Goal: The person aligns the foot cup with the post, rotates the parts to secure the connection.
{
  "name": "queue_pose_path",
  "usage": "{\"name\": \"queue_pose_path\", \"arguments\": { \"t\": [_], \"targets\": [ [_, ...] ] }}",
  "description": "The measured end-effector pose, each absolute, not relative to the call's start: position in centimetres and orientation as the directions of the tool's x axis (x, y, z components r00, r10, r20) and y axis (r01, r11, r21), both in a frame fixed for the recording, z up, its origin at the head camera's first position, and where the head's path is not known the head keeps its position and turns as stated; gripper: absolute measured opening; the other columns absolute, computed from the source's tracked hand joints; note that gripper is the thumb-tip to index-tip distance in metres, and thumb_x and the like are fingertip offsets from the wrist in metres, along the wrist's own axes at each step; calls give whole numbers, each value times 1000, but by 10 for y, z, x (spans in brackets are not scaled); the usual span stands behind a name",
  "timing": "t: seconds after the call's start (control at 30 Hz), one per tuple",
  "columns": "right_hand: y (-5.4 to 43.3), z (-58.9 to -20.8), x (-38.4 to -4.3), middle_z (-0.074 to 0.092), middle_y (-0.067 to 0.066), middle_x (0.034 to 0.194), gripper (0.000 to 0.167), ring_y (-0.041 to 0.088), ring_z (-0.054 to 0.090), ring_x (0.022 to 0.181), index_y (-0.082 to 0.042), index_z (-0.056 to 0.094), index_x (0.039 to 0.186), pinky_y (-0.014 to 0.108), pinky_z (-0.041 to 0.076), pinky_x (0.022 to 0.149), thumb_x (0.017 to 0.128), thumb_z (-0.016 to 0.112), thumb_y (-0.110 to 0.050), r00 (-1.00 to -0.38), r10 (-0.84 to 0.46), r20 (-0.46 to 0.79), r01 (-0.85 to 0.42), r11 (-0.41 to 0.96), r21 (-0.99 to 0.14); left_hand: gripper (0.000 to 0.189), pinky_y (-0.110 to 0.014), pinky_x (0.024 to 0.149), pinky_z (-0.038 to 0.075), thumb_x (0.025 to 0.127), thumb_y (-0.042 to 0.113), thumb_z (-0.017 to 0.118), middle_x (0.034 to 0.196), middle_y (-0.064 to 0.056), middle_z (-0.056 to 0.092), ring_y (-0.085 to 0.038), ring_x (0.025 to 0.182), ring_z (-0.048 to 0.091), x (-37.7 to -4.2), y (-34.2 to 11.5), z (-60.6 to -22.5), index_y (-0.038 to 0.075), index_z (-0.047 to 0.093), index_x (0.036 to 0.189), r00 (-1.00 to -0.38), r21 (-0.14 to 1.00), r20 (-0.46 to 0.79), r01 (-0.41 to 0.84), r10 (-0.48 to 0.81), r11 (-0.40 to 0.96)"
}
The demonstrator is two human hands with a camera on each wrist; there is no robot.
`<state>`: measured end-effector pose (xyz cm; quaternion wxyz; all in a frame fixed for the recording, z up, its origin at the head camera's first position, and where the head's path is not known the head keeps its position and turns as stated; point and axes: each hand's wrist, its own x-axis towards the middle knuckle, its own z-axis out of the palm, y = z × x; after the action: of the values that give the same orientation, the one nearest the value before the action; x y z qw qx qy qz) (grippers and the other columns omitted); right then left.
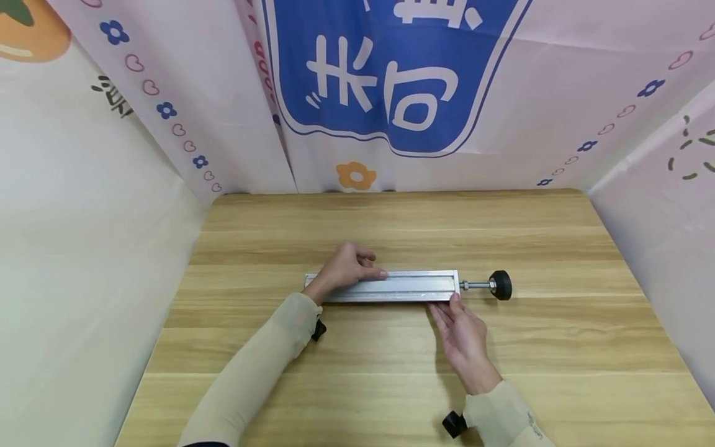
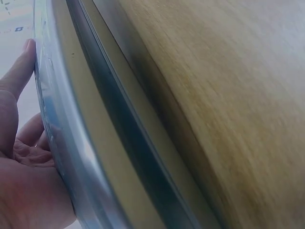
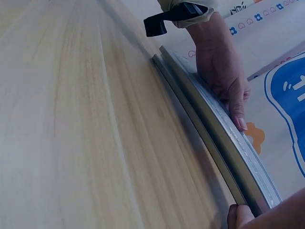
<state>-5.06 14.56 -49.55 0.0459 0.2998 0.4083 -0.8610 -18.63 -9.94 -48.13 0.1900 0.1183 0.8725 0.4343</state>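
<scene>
A silver aluminium profile (image 1: pixel 416 285) with long grooves extends left to right, close over the table. From its right end sticks a threaded rod (image 1: pixel 475 285) with nuts, tipped by a round black foot (image 1: pixel 501 285). My left hand (image 1: pixel 343 268) reaches across the profile's left part and grips its far edge, thumb along the top; its other fingers are partly hidden behind the metal in the right wrist view. Near the rod end, my right hand (image 1: pixel 465 338) pinches the near edge, thumb on the upper side and fingers below. Grooves along the profile (image 2: pixel 81 105) fill the left wrist view.
The wooden table (image 1: pixel 335 397) has printed cloth walls behind and at both sides, the back cloth (image 1: pixel 475 167) hanging at its far edge. A black wrist mount (image 1: pixel 319 330) is on the left sleeve and another black mount (image 1: pixel 454 424) on the right.
</scene>
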Motion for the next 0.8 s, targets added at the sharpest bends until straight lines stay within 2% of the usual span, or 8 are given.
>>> {"name": "queue_pose_path", "arguments": {
  "t": [0.1,0.2,0.3,0.57,0.8],
  "targets": [
    [147,-498,-50,41,31,158,57,37,40,154,7,26,160,31,49,120,114,42,-23,-808,153,-569,345,-660,-667,60,-28,78,62,82,39,92,113,-10,79,-15,91,71,-187,-99,-483,-1,76,124,-897,795,-231,49,376,605],
    [148,-499,-50,32,34,163,58,33,46,150,7,24,160,31,49,121,114,41,-24,-808,141,-572,360,-650,-669,56,-30,81,64,82,39,92,113,-11,79,-15,93,72,-187,-99,-483,0,77,120,-898,786,-239,45,370,616],
    [149,-500,-51,33,34,164,58,28,54,143,7,26,159,32,50,120,114,42,-25,-810,139,-569,369,-634,-680,55,-32,85,65,81,39,92,113,-12,79,-16,96,73,-188,-99,-483,1,78,117,-900,780,-244,40,362,624],
    [151,-500,-51,38,35,159,54,27,65,132,10,31,155,34,54,116,114,42,-23,-824,132,-552,374,-605,-703,56,-32,85,65,82,36,92,113,-14,79,-15,93,72,-189,-98,-484,-3,76,119,-896,791,-250,29,366,611],
    [154,-500,-53,38,33,160,55,35,54,142,7,31,157,33,52,117,115,42,-26,-827,93,-555,416,-563,-714,55,-32,85,65,81,35,93,113,-15,79,-16,92,72,-190,-98,-485,-2,77,118,-895,795,-263,9,359,606]
  ]
}}
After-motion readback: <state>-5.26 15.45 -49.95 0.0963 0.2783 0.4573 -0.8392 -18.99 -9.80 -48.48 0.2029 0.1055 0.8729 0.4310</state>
